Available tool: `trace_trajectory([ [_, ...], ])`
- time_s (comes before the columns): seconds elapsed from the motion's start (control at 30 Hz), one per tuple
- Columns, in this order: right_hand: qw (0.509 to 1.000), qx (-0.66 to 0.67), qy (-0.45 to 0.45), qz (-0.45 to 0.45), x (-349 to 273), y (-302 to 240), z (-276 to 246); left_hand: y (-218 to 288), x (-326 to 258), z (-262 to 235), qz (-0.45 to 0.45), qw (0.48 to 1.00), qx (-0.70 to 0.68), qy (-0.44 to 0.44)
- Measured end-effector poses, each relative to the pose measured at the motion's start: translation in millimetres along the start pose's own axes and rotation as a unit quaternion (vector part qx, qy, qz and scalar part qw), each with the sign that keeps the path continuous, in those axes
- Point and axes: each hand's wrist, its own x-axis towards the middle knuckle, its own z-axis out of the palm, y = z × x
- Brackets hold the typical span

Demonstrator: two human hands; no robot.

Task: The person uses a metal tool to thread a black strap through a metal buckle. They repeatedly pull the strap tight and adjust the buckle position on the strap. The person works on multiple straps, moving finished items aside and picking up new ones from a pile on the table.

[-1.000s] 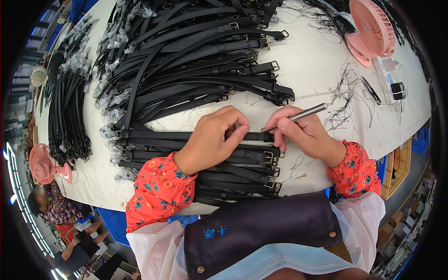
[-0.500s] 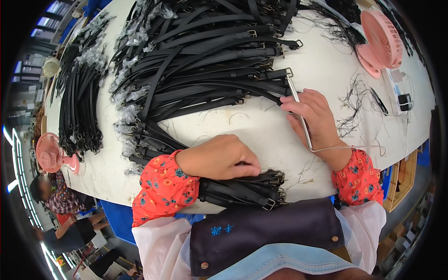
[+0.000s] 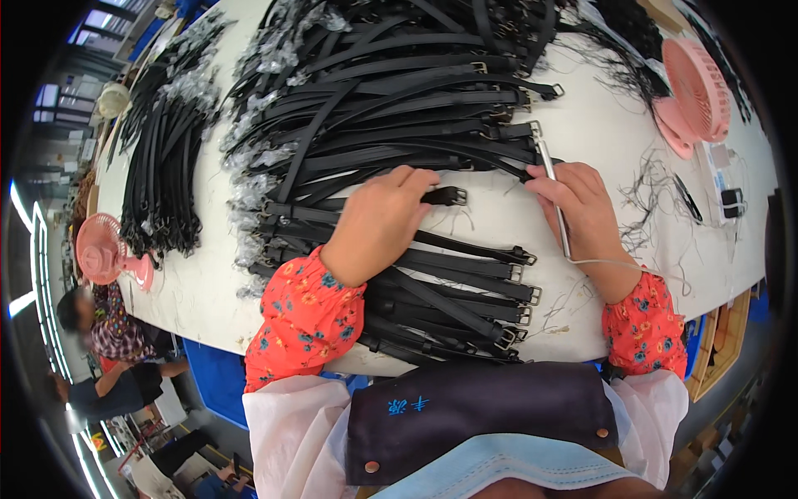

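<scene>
My left hand is closed over a black belt, whose buckle end pokes out past my fingers. My right hand grips a slim silver rod-shaped tool with a thin pale cord running from its lower end. The tool's upper tip is beside the buckle of another belt in the large pile. A black strap end meets my right fingertips; whether they hold it too I cannot tell. Nearer me, several belts lie spread with their buckles to the right.
Another belt bundle lies at the left of the white table. Pink fans stand at the left and right. Loose black threads, a black pen-like item and a small black box lie at right.
My left hand has moved up and away from the near bundle onto a belt beside the large pile. The near belts now lie fanned out. My right hand keeps the tool.
</scene>
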Motion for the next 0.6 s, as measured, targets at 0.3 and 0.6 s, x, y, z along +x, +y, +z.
trace_trajectory([
  [0.3, 1.000, -0.001, 0.016, 0.003, 0.8, -3.0, 6.1, 26.5, -8.6, 33.0, 0.124, 0.972, -0.170, -0.102],
  [0.6, 0.999, 0.027, 0.015, -0.039, 1.9, -8.4, -10.6, 27.3, -3.2, 31.0, 0.038, 0.962, -0.243, -0.117],
])
